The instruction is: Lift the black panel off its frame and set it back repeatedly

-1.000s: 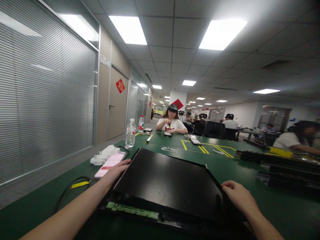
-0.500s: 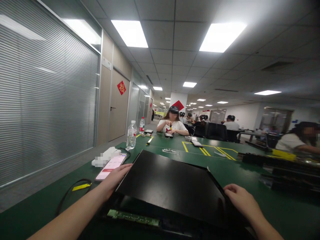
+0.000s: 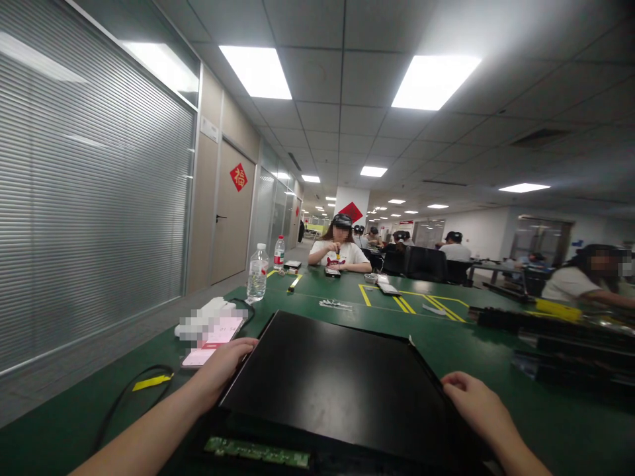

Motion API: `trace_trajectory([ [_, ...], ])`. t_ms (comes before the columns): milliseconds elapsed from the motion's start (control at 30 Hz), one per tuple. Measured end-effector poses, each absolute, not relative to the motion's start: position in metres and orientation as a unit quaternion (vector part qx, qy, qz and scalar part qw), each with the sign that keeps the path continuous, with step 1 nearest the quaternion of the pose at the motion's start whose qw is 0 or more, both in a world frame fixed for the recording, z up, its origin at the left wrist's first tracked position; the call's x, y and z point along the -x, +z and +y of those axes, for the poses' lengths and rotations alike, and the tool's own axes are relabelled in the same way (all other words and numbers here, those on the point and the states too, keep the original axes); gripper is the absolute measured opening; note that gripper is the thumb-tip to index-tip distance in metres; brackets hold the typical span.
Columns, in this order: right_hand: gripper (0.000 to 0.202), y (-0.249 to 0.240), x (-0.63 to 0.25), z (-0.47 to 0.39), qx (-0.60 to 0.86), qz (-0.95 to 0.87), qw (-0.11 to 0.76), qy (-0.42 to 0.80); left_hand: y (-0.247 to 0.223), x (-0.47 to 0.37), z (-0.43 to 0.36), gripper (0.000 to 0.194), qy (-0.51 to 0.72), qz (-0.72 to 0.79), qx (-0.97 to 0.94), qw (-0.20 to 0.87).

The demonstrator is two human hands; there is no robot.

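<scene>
A large black LCD screen panel [image 3: 337,377] lies nearly flat in front of me, its surface glossy. My left hand [image 3: 231,363] holds its left edge, the fingers partly hidden beyond the rim. At the right edge, my right hand [image 3: 469,393] grips with thumb and curled fingers. A narrow green circuit board [image 3: 255,453] shows below the panel's near edge, on a dark part that I cannot make out fully. A small raised pale bit sits at the panel's far right corner.
On the green table [image 3: 297,305] stand a water bottle [image 3: 257,274] and a phone [image 3: 213,344], with a black cable [image 3: 106,413] at left. Dark strips [image 3: 570,344] are piled at right. A person [image 3: 340,248] works across the table; another person [image 3: 580,281] sits at right.
The panel has come down a little, and the gap between its near edge and the circuit board has narrowed. Both hands stay at its sides. My view has tilted slightly upward.
</scene>
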State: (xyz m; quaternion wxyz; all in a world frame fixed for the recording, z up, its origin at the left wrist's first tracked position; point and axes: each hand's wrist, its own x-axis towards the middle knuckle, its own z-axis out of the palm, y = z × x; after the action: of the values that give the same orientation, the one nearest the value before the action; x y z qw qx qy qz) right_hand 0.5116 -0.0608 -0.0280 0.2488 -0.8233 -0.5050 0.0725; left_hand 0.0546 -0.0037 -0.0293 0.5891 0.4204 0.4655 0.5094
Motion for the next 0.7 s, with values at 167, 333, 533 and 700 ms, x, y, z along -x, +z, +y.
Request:
trace_trajectory([
  [167,0.024,-0.0276,-0.5119,-0.0610,0.822,-0.502,0.255,0.080,-0.0311,-0.0537,-0.0036,0.024,0.500,0.487,-0.442,0.563],
  [333,0.025,-0.0268,-0.5131,-0.0609,0.824,-0.501,0.250,0.086,-0.0275,-0.0533,-0.0060,0.025,0.485,0.499,-0.473,0.540],
  [533,0.023,-0.0297,-0.5163,-0.0583,0.821,-0.504,0.254,0.083,-0.0260,-0.0513,-0.0030,0.021,0.495,0.534,-0.485,0.484],
  [700,0.023,-0.0304,-0.5181,-0.0579,0.820,-0.504,0.255,0.090,-0.0231,-0.0574,-0.0082,0.023,0.493,0.520,-0.484,0.503],
])
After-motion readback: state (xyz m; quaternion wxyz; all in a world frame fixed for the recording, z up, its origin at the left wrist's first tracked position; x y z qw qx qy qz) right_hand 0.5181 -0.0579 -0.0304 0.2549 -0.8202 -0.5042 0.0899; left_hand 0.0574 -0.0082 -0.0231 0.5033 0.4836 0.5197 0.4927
